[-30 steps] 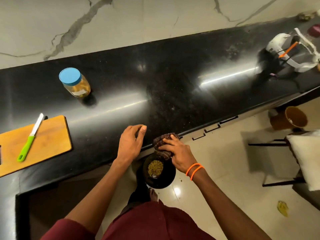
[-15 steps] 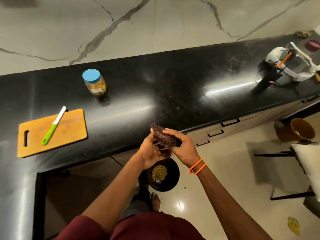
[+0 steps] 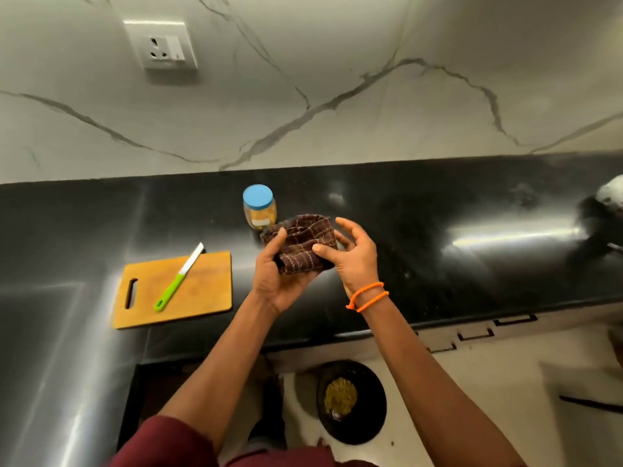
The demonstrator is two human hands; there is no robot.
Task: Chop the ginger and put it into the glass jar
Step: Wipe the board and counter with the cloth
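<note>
both hands, left hand (image 3: 276, 281) and right hand (image 3: 354, 261), have lifted the brown checked cloth (image 3: 305, 244) to frame centre, clasping it; blue-lidded glass jar (image 3: 259, 207) closed, so only cleanup remains.

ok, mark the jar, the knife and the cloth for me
glass jar (image 3: 260, 212), head view, glass wall under the blue lid
knife (image 3: 170, 290), head view, green handle
cloth (image 3: 303, 246), head view, middle of the fabric
</note>
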